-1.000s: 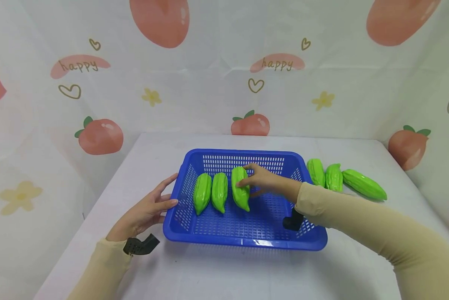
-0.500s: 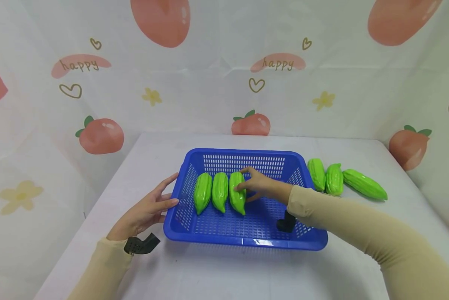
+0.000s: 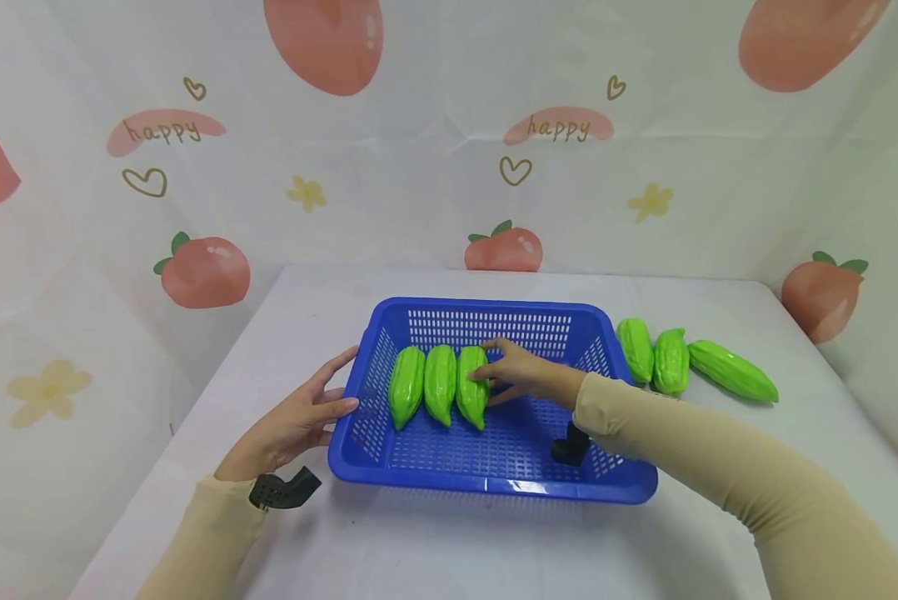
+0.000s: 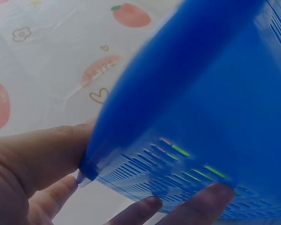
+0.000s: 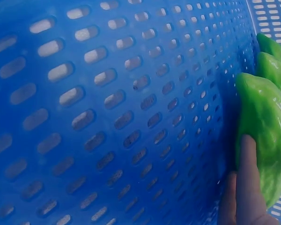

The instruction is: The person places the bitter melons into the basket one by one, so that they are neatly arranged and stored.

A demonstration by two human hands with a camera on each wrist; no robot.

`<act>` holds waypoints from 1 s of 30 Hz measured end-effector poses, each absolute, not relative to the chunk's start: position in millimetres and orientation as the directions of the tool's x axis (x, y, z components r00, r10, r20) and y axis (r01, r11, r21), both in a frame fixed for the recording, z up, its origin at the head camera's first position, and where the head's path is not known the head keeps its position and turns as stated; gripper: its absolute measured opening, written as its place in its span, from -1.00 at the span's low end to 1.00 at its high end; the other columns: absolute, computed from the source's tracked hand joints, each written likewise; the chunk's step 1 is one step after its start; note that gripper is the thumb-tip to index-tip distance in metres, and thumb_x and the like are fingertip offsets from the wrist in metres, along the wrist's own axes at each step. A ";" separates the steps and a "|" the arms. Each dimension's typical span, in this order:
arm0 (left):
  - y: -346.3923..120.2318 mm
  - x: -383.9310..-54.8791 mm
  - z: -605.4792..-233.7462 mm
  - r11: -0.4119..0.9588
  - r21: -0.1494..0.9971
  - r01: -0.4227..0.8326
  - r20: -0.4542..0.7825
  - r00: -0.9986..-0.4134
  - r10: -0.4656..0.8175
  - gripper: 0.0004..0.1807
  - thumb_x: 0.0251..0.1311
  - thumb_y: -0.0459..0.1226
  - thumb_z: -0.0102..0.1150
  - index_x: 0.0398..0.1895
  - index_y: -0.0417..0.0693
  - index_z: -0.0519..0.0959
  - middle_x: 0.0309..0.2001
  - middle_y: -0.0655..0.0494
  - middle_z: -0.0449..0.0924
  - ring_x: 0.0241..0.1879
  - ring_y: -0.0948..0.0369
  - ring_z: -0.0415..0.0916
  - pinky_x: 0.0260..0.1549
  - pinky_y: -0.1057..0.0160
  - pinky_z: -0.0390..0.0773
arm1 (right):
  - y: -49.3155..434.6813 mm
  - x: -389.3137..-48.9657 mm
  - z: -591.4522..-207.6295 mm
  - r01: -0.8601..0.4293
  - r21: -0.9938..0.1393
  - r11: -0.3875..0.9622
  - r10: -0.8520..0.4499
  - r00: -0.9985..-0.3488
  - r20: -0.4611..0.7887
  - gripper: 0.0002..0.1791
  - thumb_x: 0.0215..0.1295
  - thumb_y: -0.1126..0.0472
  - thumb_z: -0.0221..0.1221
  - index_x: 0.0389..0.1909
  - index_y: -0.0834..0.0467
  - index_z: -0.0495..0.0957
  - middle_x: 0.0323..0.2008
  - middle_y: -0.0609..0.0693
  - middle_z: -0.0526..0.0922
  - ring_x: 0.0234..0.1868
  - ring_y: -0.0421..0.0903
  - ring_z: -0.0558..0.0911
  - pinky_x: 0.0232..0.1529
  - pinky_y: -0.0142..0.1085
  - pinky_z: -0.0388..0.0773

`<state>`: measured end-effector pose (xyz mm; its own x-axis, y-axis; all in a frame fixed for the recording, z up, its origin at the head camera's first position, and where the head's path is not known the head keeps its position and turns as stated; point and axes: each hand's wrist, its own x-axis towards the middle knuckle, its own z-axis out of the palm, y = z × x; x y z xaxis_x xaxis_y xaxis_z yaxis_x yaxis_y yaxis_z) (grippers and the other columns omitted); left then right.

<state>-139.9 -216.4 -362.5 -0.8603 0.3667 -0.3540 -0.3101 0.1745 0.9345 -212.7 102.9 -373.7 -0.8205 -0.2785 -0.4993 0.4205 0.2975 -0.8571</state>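
In the head view, three bright green bitter melons lie upright side by side in the left half of a blue plastic basket (image 3: 494, 486): a left one (image 3: 407, 387), a middle one (image 3: 440, 386) and a right one (image 3: 470, 392). My right hand (image 3: 520, 369) grips the rightmost, thumb on top and fingers along its right side. Up close in the right wrist view, fingertips rest against that bitter melon (image 5: 264, 117), with the others behind it. My left hand (image 3: 296, 417) holds the basket's left rim, thumb at the edge; the left wrist view shows fingers (image 4: 201, 206) under the rim by the slotted wall.
Outside the basket to the right lie three more bitter melons: one by the rim (image 3: 635, 350), one beside it (image 3: 671, 362) and one slanted (image 3: 734, 371). All stand on a white-covered table (image 3: 419, 550), with a patterned cloth (image 3: 404, 167) hanging behind.
My right hand has moved slightly left and lowered the third bitter melon against the middle one. My left hand and the basket have stayed in place.
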 end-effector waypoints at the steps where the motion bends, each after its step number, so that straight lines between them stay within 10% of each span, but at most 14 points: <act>1: -216.2 -140.0 -362.5 0.172 0.934 -0.314 -0.357 -0.861 0.362 -0.09 0.31 -0.19 0.17 0.52 0.51 -0.17 0.32 -0.32 0.30 -0.02 -0.04 0.63 -0.08 -0.07 0.63 | 103.2 -213.0 -374.5 0.418 -0.858 0.299 -0.280 -0.821 -0.498 -0.17 0.23 0.35 0.24 0.44 0.15 0.02 0.20 0.35 0.28 0.15 0.27 0.45 -0.17 -0.06 0.69; 30: -215.5 -139.9 -363.1 0.150 0.935 -0.323 -0.356 -0.862 0.362 -0.10 0.32 -0.20 0.16 0.52 0.51 -0.17 0.33 -0.32 0.28 0.01 -0.07 0.62 -0.07 -0.09 0.62 | 109.6 -215.5 -378.0 0.397 -0.854 0.335 -0.338 -0.795 -0.503 -0.18 0.28 0.23 0.24 0.47 -0.05 0.04 0.30 0.29 0.23 0.21 0.27 0.41 -0.18 -0.06 0.69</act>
<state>-139.9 -215.5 -363.1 -0.8615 0.3624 -0.3556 -0.3227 0.1500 0.9345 -215.5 109.6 -378.0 -0.7952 -0.3385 -0.5030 0.3975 0.3354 -0.8541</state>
